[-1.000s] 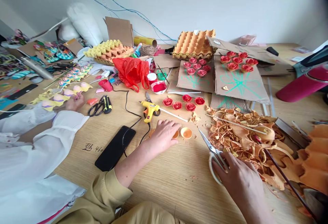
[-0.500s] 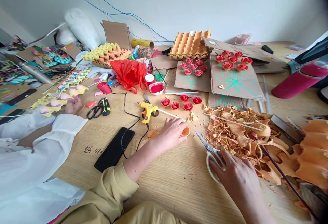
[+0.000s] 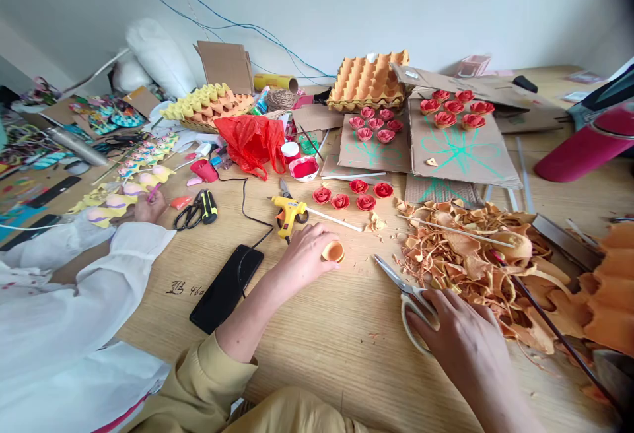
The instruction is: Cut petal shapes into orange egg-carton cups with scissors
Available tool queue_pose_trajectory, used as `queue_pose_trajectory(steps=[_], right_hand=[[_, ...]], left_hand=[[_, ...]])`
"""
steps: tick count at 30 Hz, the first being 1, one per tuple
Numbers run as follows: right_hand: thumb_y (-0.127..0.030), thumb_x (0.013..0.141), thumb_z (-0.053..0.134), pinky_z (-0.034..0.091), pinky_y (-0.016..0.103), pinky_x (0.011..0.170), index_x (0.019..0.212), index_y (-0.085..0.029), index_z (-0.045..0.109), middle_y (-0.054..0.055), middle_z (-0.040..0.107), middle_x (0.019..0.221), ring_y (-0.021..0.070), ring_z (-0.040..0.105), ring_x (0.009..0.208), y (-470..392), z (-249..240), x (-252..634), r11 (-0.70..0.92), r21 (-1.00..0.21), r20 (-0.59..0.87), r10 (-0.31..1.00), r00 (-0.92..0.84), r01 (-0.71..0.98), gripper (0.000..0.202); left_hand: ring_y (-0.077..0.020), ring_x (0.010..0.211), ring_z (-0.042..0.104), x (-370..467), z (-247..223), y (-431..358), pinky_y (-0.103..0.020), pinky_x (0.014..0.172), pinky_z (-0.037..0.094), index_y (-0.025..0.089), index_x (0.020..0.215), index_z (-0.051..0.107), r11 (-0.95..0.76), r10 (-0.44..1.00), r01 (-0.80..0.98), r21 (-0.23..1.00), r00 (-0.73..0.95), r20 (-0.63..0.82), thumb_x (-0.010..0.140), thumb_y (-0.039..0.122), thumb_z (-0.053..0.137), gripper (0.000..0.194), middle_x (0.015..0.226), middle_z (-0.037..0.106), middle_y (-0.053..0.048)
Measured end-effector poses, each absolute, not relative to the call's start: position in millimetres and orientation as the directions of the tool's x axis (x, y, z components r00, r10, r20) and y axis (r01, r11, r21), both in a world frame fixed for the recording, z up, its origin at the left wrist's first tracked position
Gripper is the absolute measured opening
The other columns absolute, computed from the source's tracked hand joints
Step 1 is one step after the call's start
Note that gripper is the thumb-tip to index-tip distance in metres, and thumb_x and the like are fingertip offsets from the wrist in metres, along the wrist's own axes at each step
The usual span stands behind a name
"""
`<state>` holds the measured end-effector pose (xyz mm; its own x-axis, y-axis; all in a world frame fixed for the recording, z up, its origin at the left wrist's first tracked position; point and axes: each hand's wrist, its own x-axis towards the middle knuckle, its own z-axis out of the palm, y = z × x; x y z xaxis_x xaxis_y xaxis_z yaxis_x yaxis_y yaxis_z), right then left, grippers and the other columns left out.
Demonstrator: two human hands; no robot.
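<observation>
My left hand (image 3: 306, 252) is curled around a small orange egg-carton cup (image 3: 333, 252), low over the table, its round opening tilted towards me. Scissors (image 3: 414, 311) with white handles lie under my right hand (image 3: 463, 337), whose fingers are closed on the handles; the blades point away to the left, slightly apart. Just beyond my left hand lies a yellow glue gun (image 3: 288, 214) with a white glue stick in its back. Several red paper roses (image 3: 340, 201) sit behind it. Right of the scissors spreads a heap of orange carton scraps (image 3: 456, 248).
A black phone (image 3: 226, 288) lies left of my forearm. More red roses stand on cardboard sheets (image 3: 458, 156) at the back. A pink bottle (image 3: 584, 149) is at far right. On the left, a co-worker's hand (image 3: 150, 207) holds something pink beside painted carton pieces.
My left hand has moved left and a little back towards me with the orange cup. The other orange piece near the glue gun's cable no longer shows separately. My right hand keeps the scissors in place.
</observation>
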<state>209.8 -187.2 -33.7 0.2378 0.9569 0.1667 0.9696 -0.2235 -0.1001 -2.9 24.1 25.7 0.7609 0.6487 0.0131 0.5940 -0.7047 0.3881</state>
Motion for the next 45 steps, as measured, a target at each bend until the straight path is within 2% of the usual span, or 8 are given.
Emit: queue_pose_trajectory(steps=[11, 18, 22, 25, 29, 33, 41, 45], right_hand=[[-0.045, 0.094, 0.053, 0.039, 0.037, 0.074, 0.106, -0.02, 0.061, 0.006, 0.073, 0.091, 0.0241, 0.069, 0.083, -187, -34, 211, -0.214, -0.096, 0.164, 0.96, 0.227, 0.972, 0.029], [-0.04, 0.091, 0.057, 0.043, 0.04, 0.074, 0.106, -0.022, 0.063, 0.008, 0.071, 0.102, 0.0267, 0.069, 0.087, -191, -31, 210, -0.179, -0.099, 0.144, 0.971, 0.192, 0.979, 0.025], [-0.039, 0.094, 0.053, 0.047, 0.043, 0.076, 0.103, -0.022, 0.066, 0.009, 0.069, 0.096, 0.0297, 0.067, 0.089, -191, -20, 208, -0.199, -0.238, 0.15, 0.96, 0.238, 0.951, 0.023], [-0.044, 0.098, 0.047, 0.051, 0.04, 0.079, 0.11, -0.022, 0.065, 0.011, 0.069, 0.103, 0.0273, 0.067, 0.09, -185, -2, 196, -0.198, -0.569, 0.173, 0.92, 0.351, 0.798, 0.03], [-0.055, 0.098, 0.047, 0.058, 0.032, 0.079, 0.127, -0.023, 0.053, 0.01, 0.07, 0.109, 0.0213, 0.07, 0.089, -169, 19, 174, -0.043, -0.976, 0.0, 0.98, 0.197, 0.212, 0.044], [-0.052, 0.094, 0.058, 0.058, 0.032, 0.079, 0.12, -0.025, 0.057, 0.007, 0.069, 0.103, 0.0194, 0.069, 0.087, -158, 19, 161, 0.049, -0.998, 0.039, 0.975, 0.22, -0.037, 0.037], [-0.042, 0.09, 0.068, 0.053, 0.038, 0.093, 0.124, -0.032, 0.055, 0.008, 0.063, 0.118, 0.0237, 0.063, 0.111, -159, -2, 158, 0.13, -0.987, 0.101, 0.955, 0.278, -0.089, 0.038], [-0.04, 0.091, 0.067, 0.054, 0.035, 0.086, 0.121, -0.03, 0.058, 0.008, 0.064, 0.114, 0.0203, 0.064, 0.096, -159, -3, 159, 0.12, -0.982, 0.076, 0.959, 0.271, -0.149, 0.032]], left_hand=[[-0.0262, 0.102, 0.068, 0, 14, 21, -0.04, 0.089, 0.052, 0.021, 0.114, 0.063, -0.715, 0.629, 0.584, 0.384, 0.777, -0.012, 0.076, 0.021, 0.079, 0.042, 0.114, 0.072, -0.007], [-0.0175, 0.089, 0.066, 6, 27, 10, -0.028, 0.076, 0.052, 0.023, 0.113, 0.064, -0.522, 0.675, 0.409, 0.748, 0.734, 0.069, 0.075, 0.032, 0.08, 0.042, 0.105, 0.072, -0.002], [-0.0147, 0.085, 0.061, 10, 30, -7, -0.024, 0.068, 0.05, 0.022, 0.113, 0.065, -0.448, 0.649, 0.239, 0.861, 0.749, 0.129, 0.074, 0.033, 0.082, 0.044, 0.111, 0.067, -0.005], [-0.0154, 0.088, 0.059, 10, 29, -21, -0.025, 0.072, 0.05, 0.024, 0.118, 0.065, -0.46, 0.618, 0.132, 0.878, 0.758, 0.21, 0.076, 0.033, 0.08, 0.046, 0.113, 0.063, -0.007], [-0.0189, 0.102, 0.06, 10, 28, -35, -0.03, 0.083, 0.052, 0.028, 0.123, 0.063, -0.51, 0.541, 0.041, 0.859, 0.792, 0.283, 0.08, 0.028, 0.077, 0.045, 0.114, 0.063, -0.007], [-0.0205, 0.114, 0.059, 9, 29, -40, -0.034, 0.093, 0.052, 0.029, 0.127, 0.059, -0.533, 0.499, -0.03, 0.845, 0.796, 0.344, 0.084, 0.024, 0.073, 0.045, 0.121, 0.063, -0.007], [-0.0204, 0.111, 0.061, 6, 26, -41, -0.031, 0.086, 0.056, 0.026, 0.127, 0.059, -0.526, 0.51, -0.028, 0.85, 0.789, 0.342, 0.084, 0.026, 0.073, 0.046, 0.122, 0.063, -0.009], [-0.0214, 0.116, 0.06, 6, 23, -40, -0.037, 0.098, 0.053, 0.026, 0.129, 0.058, -0.569, 0.471, -0.023, 0.822, 0.81, 0.349, 0.087, 0.022, 0.07, 0.044, 0.124, 0.064, -0.009]])
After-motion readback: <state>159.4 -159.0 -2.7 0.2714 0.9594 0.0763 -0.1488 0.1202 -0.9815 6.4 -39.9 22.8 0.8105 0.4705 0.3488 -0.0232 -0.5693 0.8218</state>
